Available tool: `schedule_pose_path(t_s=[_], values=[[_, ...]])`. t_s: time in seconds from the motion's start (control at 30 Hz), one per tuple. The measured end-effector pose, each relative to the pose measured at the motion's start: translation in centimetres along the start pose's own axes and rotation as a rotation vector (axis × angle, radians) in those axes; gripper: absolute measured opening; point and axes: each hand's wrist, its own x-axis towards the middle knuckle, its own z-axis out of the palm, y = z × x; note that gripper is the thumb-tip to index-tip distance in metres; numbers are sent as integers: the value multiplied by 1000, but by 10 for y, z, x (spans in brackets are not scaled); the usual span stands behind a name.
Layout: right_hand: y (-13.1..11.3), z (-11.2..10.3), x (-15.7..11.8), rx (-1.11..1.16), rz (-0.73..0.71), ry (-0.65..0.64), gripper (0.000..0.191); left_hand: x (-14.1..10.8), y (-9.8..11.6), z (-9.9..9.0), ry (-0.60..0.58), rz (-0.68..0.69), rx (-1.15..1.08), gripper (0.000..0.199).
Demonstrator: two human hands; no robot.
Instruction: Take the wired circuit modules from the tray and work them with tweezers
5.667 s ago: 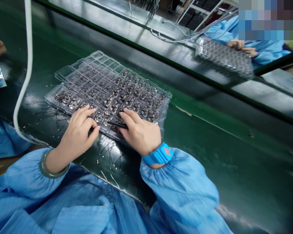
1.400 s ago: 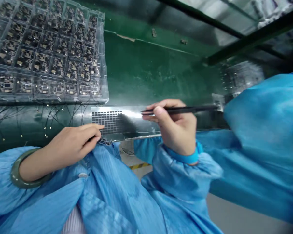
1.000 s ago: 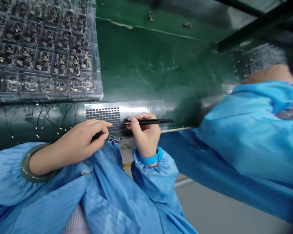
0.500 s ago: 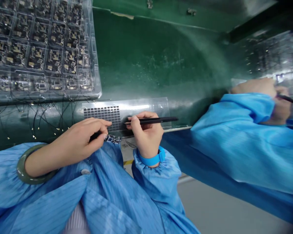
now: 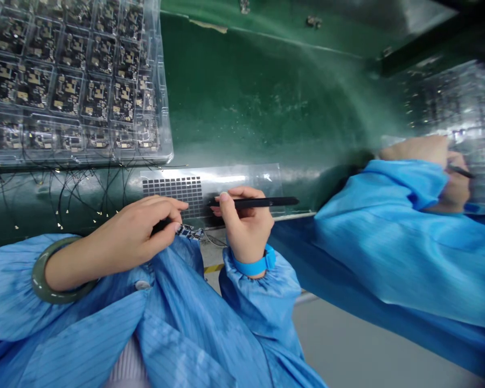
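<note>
My left hand (image 5: 145, 229) has a small circuit board (image 5: 191, 232) pinched between thumb and fingers, just off the bench's front edge. Its index fingertip reaches the clear sheet (image 5: 242, 178), by the grid of small black stickers (image 5: 173, 187). Black tweezers (image 5: 262, 202) lie across my right hand (image 5: 248, 221), gripped between thumb and fingers. Their tips point left, close to the right edge of the sticker grid. Whether anything is held at the tips is too small to tell. A thin wire (image 5: 215, 238) trails beside the board.
Clear plastic trays (image 5: 167, 134) full of circuit boards stand at the upper left. Thin black cables (image 5: 64, 199) hang along the green bench (image 5: 267, 91). At right, a co-worker's hand (image 5: 420, 148) and blue sleeve (image 5: 372, 215) are close by, with another tray behind.
The whole view has shifted slightly, carrying the scene a little to the right. The tweezers' prongs look closer together than before. My left hand keeps its hold on the circuit board.
</note>
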Motion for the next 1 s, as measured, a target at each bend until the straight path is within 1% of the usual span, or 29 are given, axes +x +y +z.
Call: schedule_pose_path(t_s=[0.13, 0.3, 0.37, 0.43, 0.53, 0.6, 0.8, 1.0], values=[[-3, -2, 2, 87, 28, -8, 18, 0, -1, 0, -9, 5, -2, 12], [-13, -6, 8, 378, 113, 27, 21, 1, 0, -3, -3, -15, -23, 12], [-20, -5, 7, 427, 125, 23, 23, 1, 0, -4, 0, -29, -43, 11], [-26, -1, 4, 421, 144, -45, 24, 2, -1, -5, 7, -45, -67, 11], [-30, 8, -3, 394, 156, -192, 23, 2, -2, -5, 21, -61, -103, 12], [-30, 13, -6, 381, 143, -246, 22, 2, -3, -6, 34, -64, -122, 13], [-30, 18, -7, 345, 119, -260, 20, 3, -5, -6, 37, -68, -155, 14], [-30, 20, -7, 365, 104, -256, 18, 3, -6, -6, 51, -63, -160, 15]])
